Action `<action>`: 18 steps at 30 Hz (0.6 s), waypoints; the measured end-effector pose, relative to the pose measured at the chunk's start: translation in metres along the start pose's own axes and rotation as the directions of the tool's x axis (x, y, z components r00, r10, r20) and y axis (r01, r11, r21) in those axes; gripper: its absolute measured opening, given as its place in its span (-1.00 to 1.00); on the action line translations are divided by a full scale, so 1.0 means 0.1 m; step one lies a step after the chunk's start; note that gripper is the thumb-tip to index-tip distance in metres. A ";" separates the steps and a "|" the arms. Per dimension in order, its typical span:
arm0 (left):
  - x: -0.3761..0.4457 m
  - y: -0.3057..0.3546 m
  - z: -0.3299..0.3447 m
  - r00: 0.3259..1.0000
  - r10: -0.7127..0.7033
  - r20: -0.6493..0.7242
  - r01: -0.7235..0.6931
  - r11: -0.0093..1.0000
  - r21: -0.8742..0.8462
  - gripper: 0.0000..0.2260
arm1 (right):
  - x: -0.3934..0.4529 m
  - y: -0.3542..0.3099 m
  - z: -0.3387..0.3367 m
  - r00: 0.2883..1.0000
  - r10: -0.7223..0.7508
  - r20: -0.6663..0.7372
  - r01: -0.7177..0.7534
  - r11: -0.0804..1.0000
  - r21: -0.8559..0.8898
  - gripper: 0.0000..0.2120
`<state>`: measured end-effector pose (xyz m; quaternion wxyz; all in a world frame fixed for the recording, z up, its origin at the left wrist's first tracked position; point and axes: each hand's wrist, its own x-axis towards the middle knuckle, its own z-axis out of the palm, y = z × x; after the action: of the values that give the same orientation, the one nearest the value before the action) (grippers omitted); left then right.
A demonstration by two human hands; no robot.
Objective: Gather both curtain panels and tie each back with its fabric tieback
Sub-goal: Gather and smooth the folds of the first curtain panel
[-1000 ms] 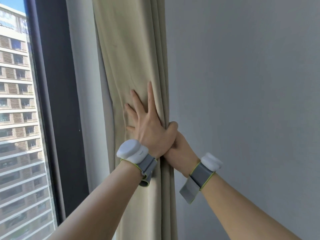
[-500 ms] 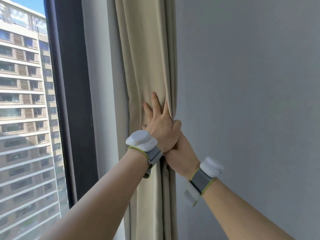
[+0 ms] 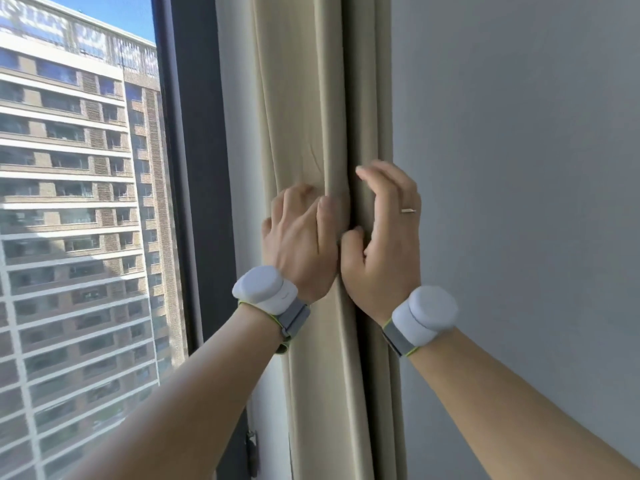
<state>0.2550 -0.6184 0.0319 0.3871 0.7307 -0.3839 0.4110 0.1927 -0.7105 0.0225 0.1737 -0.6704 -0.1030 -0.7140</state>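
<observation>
We stand in upper-floor apartment room: tall dark-framed glass window (image 3: 194, 168) overlooks beige-brick high-rise residential block (image 3: 76, 202) under blue sky; pleated beige fabric curtain panel (image 3: 301, 109) hangs gathered beside plain pale grey painted wall (image 3: 519, 133).

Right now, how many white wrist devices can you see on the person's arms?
2. One white wrist device sits on the left wrist, beside the beige curtain; the other sits on the right wrist, before the grey wall. None seems hidden.
</observation>
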 end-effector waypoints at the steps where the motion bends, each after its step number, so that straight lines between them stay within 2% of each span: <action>1: -0.02 -0.05 -0.02 0.998 0.014 0.056 -0.015 0.999 0.030 -0.60 | 0.03 -0.04 0.02 0.998 -0.068 0.009 0.068 0.997 -0.026 -0.53; 3: -0.05 -0.14 -0.05 0.985 0.044 0.165 -0.081 0.971 0.226 -0.65 | 0.04 -0.14 0.06 0.983 -0.164 0.084 0.165 0.986 -0.010 -0.59; 6: -0.14 -0.30 -0.08 0.971 0.013 0.240 -0.119 0.892 0.436 -0.58 | -0.01 -0.29 0.14 0.918 -0.217 0.332 0.205 0.976 0.071 -0.57; 9: -0.26 -0.49 -0.20 0.953 -0.054 0.297 -0.107 0.860 0.499 -0.56 | -0.15 -0.34 0.28 0.859 -0.168 0.483 0.137 0.986 0.100 -0.60; 13: -0.49 -0.75 -0.40 0.908 -0.223 0.354 -0.021 0.822 0.569 -0.55 | -0.37 -0.42 0.46 0.830 -0.068 0.553 0.047 0.998 0.052 -0.66; 15: -0.67 -0.91 -0.47 0.889 -0.311 0.336 0.048 0.793 0.607 -0.63 | -0.56 -0.46 0.60 0.781 -0.019 0.625 0.014 1.000 0.012 -0.72; 18: -0.89 -1.07 -0.54 0.887 -0.367 0.279 0.123 0.771 0.624 -0.78 | -0.75 -0.49 0.74 0.687 0.052 0.725 0.018 0.996 -0.089 -0.83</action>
<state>0.2999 -0.5057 -0.0554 0.1086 0.9247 -0.2044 0.3024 0.2451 -0.6295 -0.0421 0.0954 -0.9062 -0.1253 -0.3925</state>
